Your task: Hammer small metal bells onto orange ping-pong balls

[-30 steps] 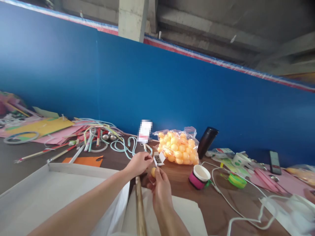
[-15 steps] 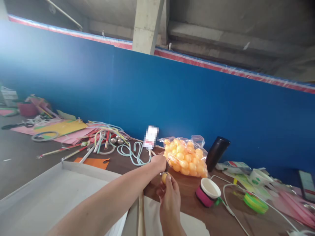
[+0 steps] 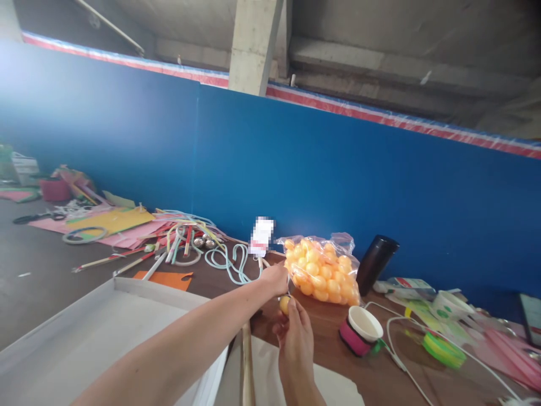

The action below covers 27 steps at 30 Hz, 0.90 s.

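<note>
My right hand pinches a small yellow-orange ball, probably a table tennis ball, between thumb and fingers. Just beyond it, my left hand reaches across from the lower left and meets the left edge of a clear plastic bag full of orange balls. The left fingers are turned away and hidden, so whether they grip the bag does not show. Below both hands, a wooden stick lies beside a pale sheet.
A white tray fills the lower left. Behind it lie an orange sheet, pale blue cord and craft sticks. On the right stand a paper cup in a magenta sleeve, a black cylinder, green tape and a white cable.
The whole view has shifted slightly, so things sit a little further right. Both hands keep almost the same pose, and the ball stays in my right fingers.
</note>
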Each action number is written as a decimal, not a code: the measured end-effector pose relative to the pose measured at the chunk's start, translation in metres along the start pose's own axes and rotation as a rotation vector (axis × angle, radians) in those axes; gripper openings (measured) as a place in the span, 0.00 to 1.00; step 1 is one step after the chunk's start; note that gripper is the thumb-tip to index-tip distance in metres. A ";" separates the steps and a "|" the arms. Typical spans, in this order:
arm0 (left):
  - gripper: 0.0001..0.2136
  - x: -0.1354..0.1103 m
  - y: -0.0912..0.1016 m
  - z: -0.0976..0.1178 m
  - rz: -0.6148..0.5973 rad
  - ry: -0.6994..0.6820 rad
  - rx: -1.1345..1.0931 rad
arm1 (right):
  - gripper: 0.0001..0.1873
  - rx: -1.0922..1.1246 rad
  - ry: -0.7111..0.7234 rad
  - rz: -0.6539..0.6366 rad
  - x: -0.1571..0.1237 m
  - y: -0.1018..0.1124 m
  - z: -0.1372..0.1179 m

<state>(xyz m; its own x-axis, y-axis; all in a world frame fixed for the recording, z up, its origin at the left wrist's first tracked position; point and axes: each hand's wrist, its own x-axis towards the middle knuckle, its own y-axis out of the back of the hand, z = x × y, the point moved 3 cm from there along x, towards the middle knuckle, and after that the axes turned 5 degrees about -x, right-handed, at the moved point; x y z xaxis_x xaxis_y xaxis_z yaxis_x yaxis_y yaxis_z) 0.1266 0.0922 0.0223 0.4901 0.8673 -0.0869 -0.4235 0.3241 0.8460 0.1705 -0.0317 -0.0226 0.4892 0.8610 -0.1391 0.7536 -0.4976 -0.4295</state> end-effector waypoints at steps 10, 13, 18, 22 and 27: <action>0.13 -0.018 0.009 -0.023 0.082 0.008 -0.505 | 0.15 0.002 0.012 -0.052 0.000 -0.002 -0.001; 0.09 -0.037 0.013 -0.030 0.131 0.002 -0.725 | 0.16 0.018 -0.003 -0.083 -0.001 -0.003 -0.001; 0.12 -0.081 0.013 -0.043 0.174 0.013 -1.061 | 0.20 0.051 -0.031 -0.191 -0.006 -0.009 -0.004; 0.15 -0.106 0.008 -0.048 0.131 0.020 -1.240 | 0.24 0.094 -0.069 -0.276 -0.011 -0.014 -0.006; 0.13 -0.116 0.004 -0.051 0.010 0.009 -1.540 | 0.24 0.118 -0.106 -0.353 -0.014 -0.017 -0.009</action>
<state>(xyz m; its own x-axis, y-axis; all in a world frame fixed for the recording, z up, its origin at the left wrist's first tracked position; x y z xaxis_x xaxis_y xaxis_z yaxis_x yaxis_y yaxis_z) 0.0294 0.0121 0.0091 0.4803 0.8722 -0.0927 -0.7806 0.3770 -0.4985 0.1550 -0.0362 -0.0054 0.1562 0.9863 -0.0529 0.8087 -0.1584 -0.5665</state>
